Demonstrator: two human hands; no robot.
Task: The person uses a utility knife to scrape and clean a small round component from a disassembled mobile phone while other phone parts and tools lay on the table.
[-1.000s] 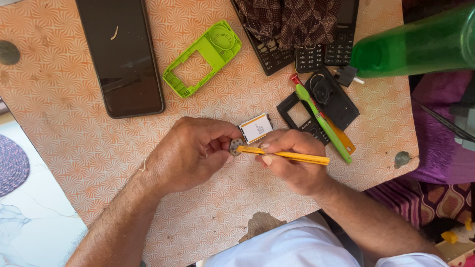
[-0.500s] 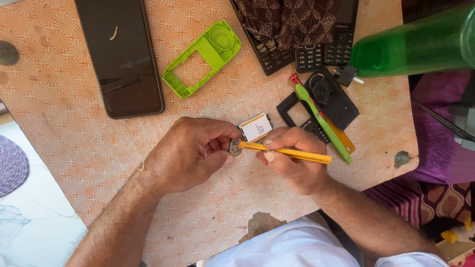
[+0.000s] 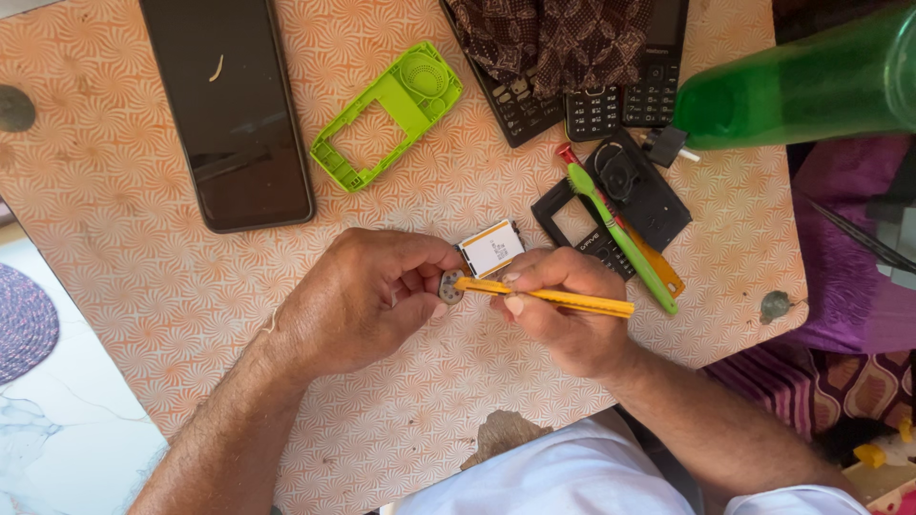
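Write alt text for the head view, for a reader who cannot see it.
The left hand pinches a small round metal part while the right hand touches a yellow tool to it. Around them on the orange patterned table lie a green phone frame, a black smartphone and keypad phones.

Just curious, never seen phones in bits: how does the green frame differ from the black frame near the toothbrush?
The green frame is bright lime and lies bare on the table; the black frame is dark, with a green toothbrush lying across it. Both have a rectangular window and a round moulded part.
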